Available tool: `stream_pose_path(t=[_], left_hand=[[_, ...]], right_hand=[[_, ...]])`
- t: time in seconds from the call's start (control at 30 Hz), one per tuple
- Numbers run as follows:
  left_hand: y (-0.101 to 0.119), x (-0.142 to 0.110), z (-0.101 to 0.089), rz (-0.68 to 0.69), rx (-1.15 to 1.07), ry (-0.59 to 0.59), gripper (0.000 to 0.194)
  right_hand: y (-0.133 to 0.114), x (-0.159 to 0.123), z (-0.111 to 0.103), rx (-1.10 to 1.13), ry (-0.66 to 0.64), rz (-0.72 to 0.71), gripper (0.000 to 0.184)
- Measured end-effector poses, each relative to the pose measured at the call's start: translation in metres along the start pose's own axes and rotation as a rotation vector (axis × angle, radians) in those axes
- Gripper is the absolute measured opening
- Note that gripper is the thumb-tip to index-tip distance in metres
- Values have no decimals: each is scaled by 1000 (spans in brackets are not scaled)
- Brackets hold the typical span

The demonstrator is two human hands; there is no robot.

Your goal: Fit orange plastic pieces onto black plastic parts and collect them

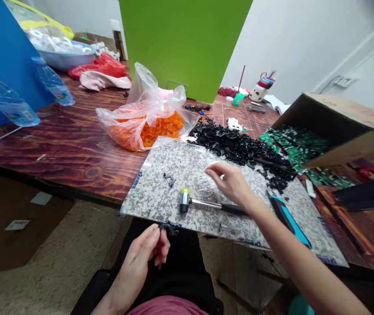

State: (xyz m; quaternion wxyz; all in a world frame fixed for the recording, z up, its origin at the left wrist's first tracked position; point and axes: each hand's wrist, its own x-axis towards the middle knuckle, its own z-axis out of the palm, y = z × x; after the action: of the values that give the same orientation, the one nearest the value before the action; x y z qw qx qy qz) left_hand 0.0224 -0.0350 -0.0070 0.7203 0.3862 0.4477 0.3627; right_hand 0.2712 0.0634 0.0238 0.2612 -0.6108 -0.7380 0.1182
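A person's left hand (141, 249) pinches a curved black piece (169, 229) between thumb and fingers at the near edge of a speckled board (157, 199). The right hand (232, 183) is curled over thin silvery wires (204, 183); whether it grips any cannot be told. A hammer (206, 204) lies just nearer, black parts (239, 144) heaped beyond.

Can't see where the hammer (208, 204)'s handle ends, since it runs up to the right forearm (291, 236). Just above the hammer, the right hand (232, 183) blocks some thin metal pins (207, 183), no clue if it's pinching one. Below-left of the hammer, the left hand (141, 251) hides part of a black piece (169, 228). Far right of the hammer, the cardboard box (354, 107) gets cropped.
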Motion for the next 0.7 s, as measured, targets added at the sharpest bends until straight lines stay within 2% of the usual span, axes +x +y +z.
stream_pose_path(t=[0.13,0.27,0.47,0.7], left_hand=[[-5,0,-6,10,-11,-6,37],[-12,2,-13,9,-6,29,39],[-16,6,-17,2,-18,65,38],[-10,8,-10,-17,-74,144,47]], right_hand=[[52,37,-3,-135,57,92,16],[76,61,1,-243,73,151,16],[84,92,10,-348,19,197,20],[70,124,28,-381,-45,152,23]])
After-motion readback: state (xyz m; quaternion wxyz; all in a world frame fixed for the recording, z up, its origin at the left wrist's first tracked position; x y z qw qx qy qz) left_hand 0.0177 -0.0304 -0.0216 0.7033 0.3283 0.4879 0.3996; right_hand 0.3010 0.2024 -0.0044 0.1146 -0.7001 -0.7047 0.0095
